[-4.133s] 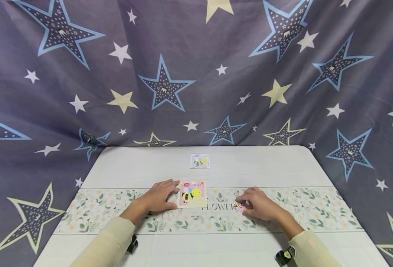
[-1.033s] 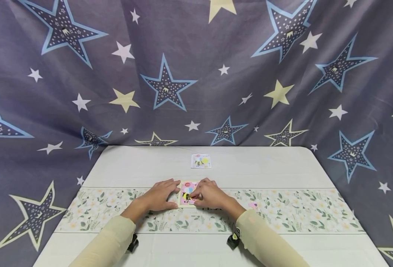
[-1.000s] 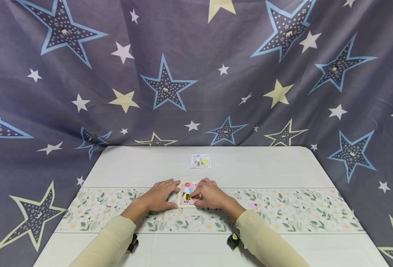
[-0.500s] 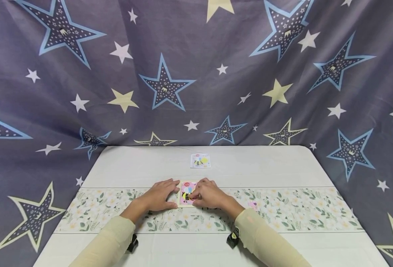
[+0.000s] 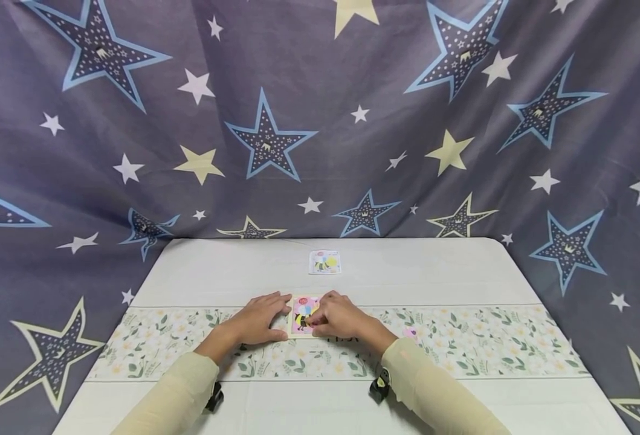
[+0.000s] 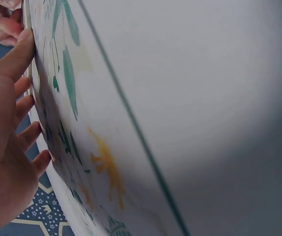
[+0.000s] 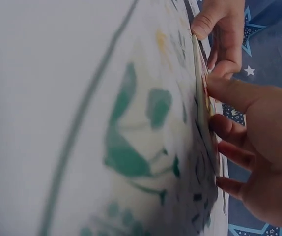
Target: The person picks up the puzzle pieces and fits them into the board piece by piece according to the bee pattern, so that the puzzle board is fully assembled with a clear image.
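Note:
A small square puzzle board [image 5: 290,332] with a pink bee picture lies flat on the flowered runner in the head view. My left hand [image 5: 260,318] rests at its left edge, thumb and fingers spread and touching the rim. Over the board's right half is my right hand [image 5: 341,317], fingers bent and tips down on the picture around a puzzle piece, mostly hidden beneath them. In the right wrist view, the right fingertips meet the board [image 7: 200,83] near its edge. A loose pink puzzle piece [image 5: 410,332] lies on the runner to the right.
A picture card [image 5: 325,262] of the same bee lies on the white table [image 5: 232,266] beyond the board. A floral runner [image 5: 488,344] with printed letters crosses the table. Behind stands a star-patterned curtain [image 5: 298,121].
My right hand has moved left from the pieces on the runner onto the board's right half. Over the last second its fingertips have shifted only slightly. My left hand has stayed at the board's edge.

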Available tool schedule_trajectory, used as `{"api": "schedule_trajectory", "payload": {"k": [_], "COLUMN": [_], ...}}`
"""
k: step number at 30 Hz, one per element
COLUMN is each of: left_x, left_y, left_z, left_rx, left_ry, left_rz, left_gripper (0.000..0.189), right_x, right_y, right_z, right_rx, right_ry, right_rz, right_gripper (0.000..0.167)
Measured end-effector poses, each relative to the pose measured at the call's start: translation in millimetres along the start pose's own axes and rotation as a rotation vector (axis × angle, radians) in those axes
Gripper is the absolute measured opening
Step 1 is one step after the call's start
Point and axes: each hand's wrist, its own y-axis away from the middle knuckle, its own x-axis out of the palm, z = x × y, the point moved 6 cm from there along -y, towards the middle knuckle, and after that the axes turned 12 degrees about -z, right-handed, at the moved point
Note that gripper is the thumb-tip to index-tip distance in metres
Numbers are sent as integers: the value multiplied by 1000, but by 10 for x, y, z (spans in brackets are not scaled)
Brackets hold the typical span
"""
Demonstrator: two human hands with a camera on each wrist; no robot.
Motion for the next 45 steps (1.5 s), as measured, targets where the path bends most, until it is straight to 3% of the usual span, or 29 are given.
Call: {"api": "schedule_trajectory", "payload": {"k": [6,13,29,38,45], "left_x": [-10,-9,3,13,25], "left_y": [9,-11,-18,-15,-6], "left_z": [-15,-12,-14,-7,10], "left_rx": [2,-1,9,-6,-7], "left_ry": [9,-6,2,-7,-11], "left_rz": [-3,-8,-14,-8,-11], "left_gripper": [61,63,63,63,62], "right_x": [-71,-297,-647,-810,-799], "right_y": [72,263,755,1049,1245], "right_z": [-40,-177,-583,-799,-959], "right_rx": [-76,-20,88,124,157], "right_ry": [-41,-110,-97,-75,-45], "right_rz": [-24,-98,-178,-197,-181], "right_gripper": [33,31,33,33,33]}}
